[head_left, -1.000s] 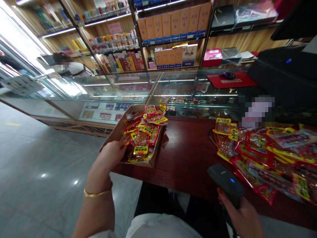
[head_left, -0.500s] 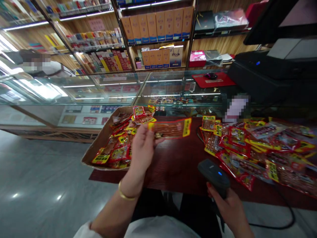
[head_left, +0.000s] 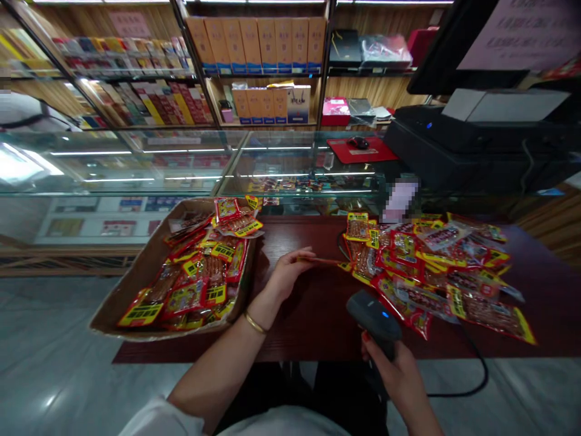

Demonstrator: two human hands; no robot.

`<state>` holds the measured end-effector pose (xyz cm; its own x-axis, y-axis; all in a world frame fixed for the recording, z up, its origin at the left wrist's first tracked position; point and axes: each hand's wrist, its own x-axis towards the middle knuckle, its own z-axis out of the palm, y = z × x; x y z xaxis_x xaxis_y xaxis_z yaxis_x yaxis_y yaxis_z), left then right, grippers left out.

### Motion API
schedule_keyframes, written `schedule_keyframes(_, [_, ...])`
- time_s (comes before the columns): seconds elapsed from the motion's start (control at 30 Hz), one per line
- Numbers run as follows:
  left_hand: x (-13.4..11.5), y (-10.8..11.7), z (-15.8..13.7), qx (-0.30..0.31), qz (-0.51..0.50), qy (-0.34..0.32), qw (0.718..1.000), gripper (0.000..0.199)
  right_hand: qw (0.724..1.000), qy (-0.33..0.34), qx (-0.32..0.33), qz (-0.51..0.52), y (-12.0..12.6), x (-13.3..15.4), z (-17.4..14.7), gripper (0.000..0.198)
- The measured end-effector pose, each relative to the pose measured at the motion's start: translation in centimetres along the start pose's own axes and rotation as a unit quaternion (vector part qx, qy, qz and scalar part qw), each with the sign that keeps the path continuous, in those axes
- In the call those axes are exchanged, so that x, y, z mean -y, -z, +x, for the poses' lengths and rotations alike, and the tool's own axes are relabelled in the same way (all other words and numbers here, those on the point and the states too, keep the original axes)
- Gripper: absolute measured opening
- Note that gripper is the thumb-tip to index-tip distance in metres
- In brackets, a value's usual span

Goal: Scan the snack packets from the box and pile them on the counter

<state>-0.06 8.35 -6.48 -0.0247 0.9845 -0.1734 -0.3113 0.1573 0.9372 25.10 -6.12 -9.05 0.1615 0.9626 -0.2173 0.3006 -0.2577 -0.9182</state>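
Snack packet [head_left: 324, 261] pinched nearly edge-on in your left hand [head_left: 289, 271] above the tabletop [head_left: 299, 330], between cardboard box [head_left: 120, 287] and heaped packets [head_left: 422, 260], contact with heap unclear; your right hand [head_left: 397, 368] grips the scanner [head_left: 373, 316].

The near table [head_left: 313, 324] is viewed closely from head height, forward and downward; far shelves [head_left: 372, 91] are included.

Table [head_left: 295, 327]. On it, left: box [head_left: 106, 300], packets [head_left: 209, 260] inside; right: heap of packets [head_left: 408, 257]. Between box and heap: left hand [head_left: 287, 274], holding one packet [head_left: 323, 261]. Before heap: scanner [head_left: 374, 316], in right hand [head_left: 399, 372]. Behind table: glass counter [head_left: 190, 162]; on it, mouse [head_left: 358, 142] upon mat [head_left: 384, 151]. Behind counter: shelves [head_left: 376, 88] bearing cartons [head_left: 258, 45].
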Motion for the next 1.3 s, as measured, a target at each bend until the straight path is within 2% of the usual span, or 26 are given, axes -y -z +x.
schedule_keyframes(0.07, [0.1,0.0,0.3,-0.015,0.073,-0.055,0.996,0.018,1.0,0.0,-0.009,0.002,0.0,0.1,-0.1,0.055])
schedule_keyframes(0.13, [0.2,0.1,0.5,-0.009,0.107,-0.04,0.993,0.022,1.0,0.004,-0.018,0.002,0.1,0.2,-0.1,0.056])
schedule_keyframes(0.23, [0.2,0.2,0.5,0.025,0.078,0.03,0.996,0.03,1.0,0.007,-0.015,-0.003,0.2,0.5,-0.1,0.057])
schedule_keyframes(0.37, [0.0,0.3,0.5,0.017,0.06,-0.006,0.998,0.022,1.0,0.003,-0.004,-0.002,0.0,0.9,-0.1,0.058])
schedule_keyframes(0.47, [0.0,0.1,0.5,-0.002,0.069,-0.019,0.997,0.028,1.0,0.008,-0.02,0.004,-0.3,1.3,-0.3,0.059])
schedule_keyframes(0.63, [0.3,-0.3,0.4,0.036,0.064,0.013,0.997,0.044,1.0,0.015,-0.011,-0.022,-0.6,1.3,-0.3,0.058])
schedule_keyframes(0.83, [-0.4,-0.5,0.3,0.008,0.071,0.07,0.995,0.046,0.999,0.013,-0.024,-0.043,-0.6,1.0,-0.4,0.063])
schedule_keyframes(1.07, [-1.4,-0.6,-0.1,0.034,0.072,0.062,0.995,0.041,0.997,0.028,-0.06,-0.039,-0.8,1.7,-0.8,0.065])
schedule_keyframes(1.23, [-1.1,-0.8,0.3,0.01,0.057,0.077,0.995,0.041,0.997,0.015,-0.062,-0.042,-0.8,1.8,-0.8,0.063])
schedule_keyframes(1.3, [-1.1,-0.8,0.1,-0.013,0.04,0.063,0.997,0.041,0.997,0.014,-0.064,-0.045,-0.8,1.9,-0.8,0.061])
